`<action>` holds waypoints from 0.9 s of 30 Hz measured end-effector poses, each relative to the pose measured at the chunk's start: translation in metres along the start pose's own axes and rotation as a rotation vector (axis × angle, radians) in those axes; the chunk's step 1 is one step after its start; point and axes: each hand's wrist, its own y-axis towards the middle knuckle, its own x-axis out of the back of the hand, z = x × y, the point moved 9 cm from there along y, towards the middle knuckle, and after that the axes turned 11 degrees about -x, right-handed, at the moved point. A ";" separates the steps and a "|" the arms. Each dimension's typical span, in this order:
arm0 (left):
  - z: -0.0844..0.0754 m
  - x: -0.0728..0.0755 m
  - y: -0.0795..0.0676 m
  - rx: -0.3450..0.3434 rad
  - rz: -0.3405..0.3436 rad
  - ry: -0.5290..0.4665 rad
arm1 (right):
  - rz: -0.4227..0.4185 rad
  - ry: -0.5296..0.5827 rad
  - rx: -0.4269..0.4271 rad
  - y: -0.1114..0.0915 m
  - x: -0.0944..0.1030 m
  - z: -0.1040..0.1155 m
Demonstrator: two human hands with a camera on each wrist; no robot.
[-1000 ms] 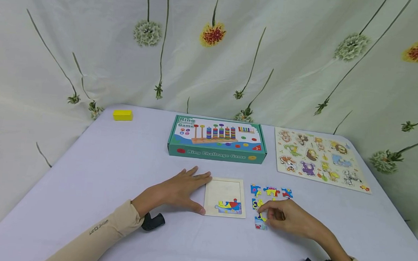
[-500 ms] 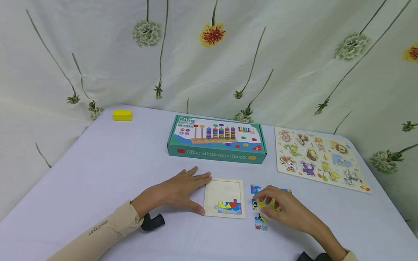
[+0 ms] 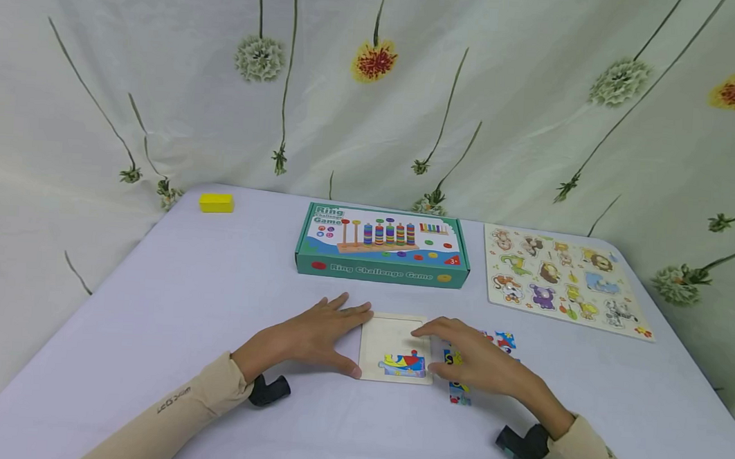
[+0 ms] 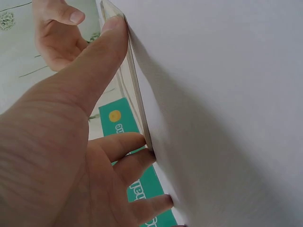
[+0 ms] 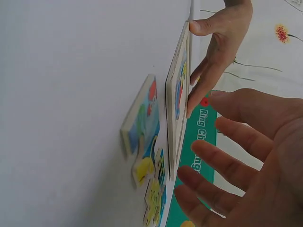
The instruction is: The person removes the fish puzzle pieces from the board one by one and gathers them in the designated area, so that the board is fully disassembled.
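A small wooden puzzle tray (image 3: 376, 337) lies on the white cloth, with joined colourful puzzle pieces (image 3: 403, 364) in its lower right corner. My left hand (image 3: 315, 332) rests at the tray's left side, fingers spread; its thumb (image 4: 106, 45) and fingertips touch the edge in the left wrist view. Over the tray's right side hovers my right hand (image 3: 479, 357), fingers apart and lightly bent, with nothing between them in the right wrist view. Loose puzzle pieces (image 3: 505, 341) lie beneath and beside it, partly hidden. One loose piece (image 5: 146, 113) shows a red crab.
Behind the tray stands a green Ring Challenge Game box (image 3: 382, 247). A larger animal puzzle board (image 3: 564, 281) lies at the back right. At the back left corner sits a yellow block (image 3: 216, 203). A flowered cloth (image 3: 521, 147) hangs behind the table.
My right hand has moved left from above the loose pieces to the tray's right side, its fingers spread wider. The left hand and the joined pieces have stayed put.
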 end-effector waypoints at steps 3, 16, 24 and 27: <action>-0.001 0.000 0.000 -0.005 -0.001 0.002 | 0.016 -0.018 0.028 0.004 -0.005 0.006; -0.001 0.001 0.000 0.001 0.007 0.003 | 0.043 -0.087 0.097 0.018 -0.017 0.022; -0.001 0.001 -0.001 0.000 0.014 -0.001 | 0.052 -0.067 0.096 0.020 -0.021 0.022; -0.001 0.001 0.000 -0.002 0.014 0.002 | 0.055 -0.063 0.097 0.020 -0.021 0.022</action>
